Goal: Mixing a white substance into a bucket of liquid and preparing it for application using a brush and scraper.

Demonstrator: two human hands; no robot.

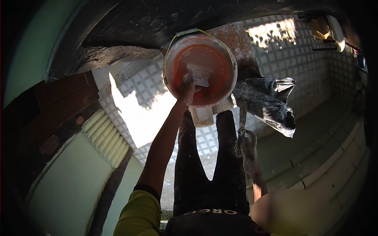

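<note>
Head view, looking straight down: the left hand (187, 89) reaches into the orange bucket (220, 63), fingers closed on a flat plaster-caked trowel blade (199, 78) that sits just beyond the fingertips, inside the bucket and against its inner wall. That blade looks stiff and thin, crusted pale grey, probably slick with wet mix, so the handle end under the fingers is the place to hold it. The bucket itself is round and orange inside, smeared white around the rim, with a thin yellow wire bail (170, 47) curving over the far side; with mix in it I'd judge it heavy, best lifted by that bail. It stands on a plank surface (232, 33) above the tiled floor (145, 84). Down by the leg, the right hand (247, 146) is dusted white, fingers wrapped around the handle of a second tool (243, 114) whose shaft runs up from the grip. A crumpled grey sack (267, 102) lies just beyond that hand.
</note>
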